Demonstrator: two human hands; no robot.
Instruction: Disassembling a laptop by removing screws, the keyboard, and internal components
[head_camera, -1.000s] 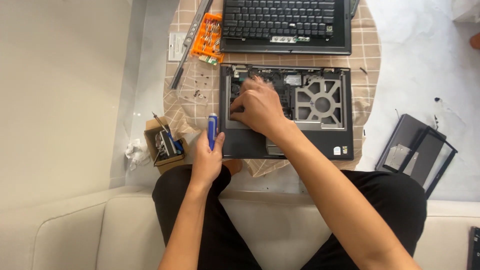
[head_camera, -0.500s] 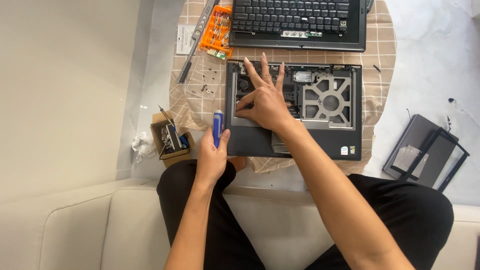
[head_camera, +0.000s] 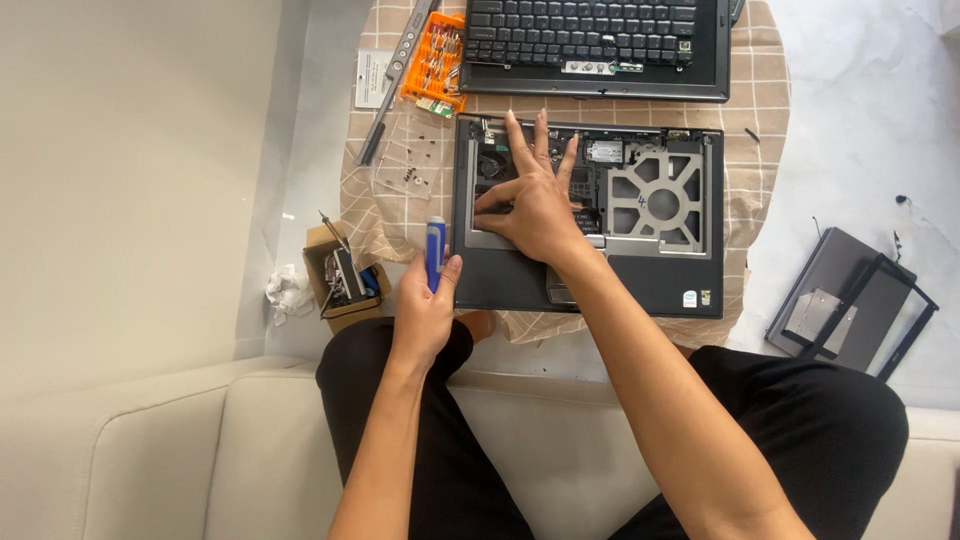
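Right hand flat on an opened laptop base, left hand holding a screwdriver.
Right hand (head_camera: 535, 205), fingers spread, rests on the laptop base (head_camera: 590, 290) mid-bench; left hand (head_camera: 425, 300), fingers wrapped round the blue screwdriver (head_camera: 435, 250), sits just beside the base's left edge, bare checked cloth (head_camera: 395, 215) beyond.

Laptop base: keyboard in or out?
Out. The laptop base shows bare internals under the right hand; the keyboard lies apart, above it.
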